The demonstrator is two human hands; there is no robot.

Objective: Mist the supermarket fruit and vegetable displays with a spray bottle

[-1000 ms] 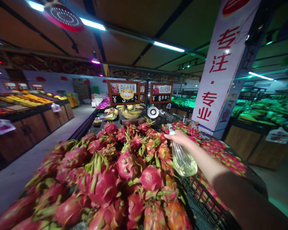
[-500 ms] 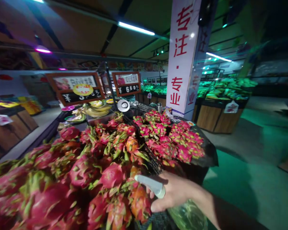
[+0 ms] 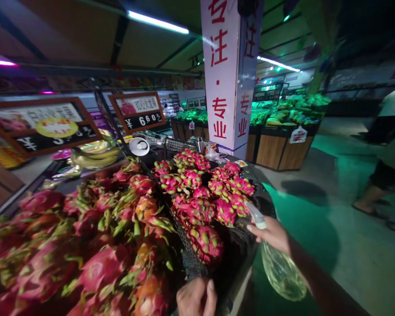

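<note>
Beside piled dragon fruit [image 3: 225, 211], right hand [image 3: 275, 236] grips part-full spray bottle [image 3: 281, 271]; left hand [image 3: 196, 297] curled, grasp indeterminate; extent of spraying unclear.

The bottom edge crops the left hand [image 3: 196, 299]; blur smears the nearer price sign [image 3: 29, 128].

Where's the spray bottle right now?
In the head view, right of centre and low: the spray bottle is in the right hand, just right of the farther dragon fruit heap in the picture.
</note>
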